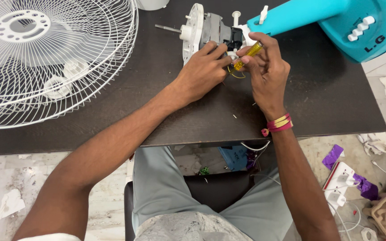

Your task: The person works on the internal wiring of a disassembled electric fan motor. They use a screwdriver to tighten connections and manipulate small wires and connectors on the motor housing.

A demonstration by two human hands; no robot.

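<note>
The right hand (268, 67) grips a yellow screwdriver (248, 55) in closed fingers; the left hand (202, 73) pinches the fan motor (211, 31) on the dark surface (327, 98).

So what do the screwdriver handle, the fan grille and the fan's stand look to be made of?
Screwdriver handle in the right hand: clear yellow plastic, since light passes through it. Fan grille: thin wire, likely metal with a glossy white coating. Stand: smooth turquoise moulded plastic, by its rounded form and even sheen.

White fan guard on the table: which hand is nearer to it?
Left. The left hand works at the fan motor, on the side toward the white fan guard; the right hand, holding a yellow screwdriver, is farther away.
</note>
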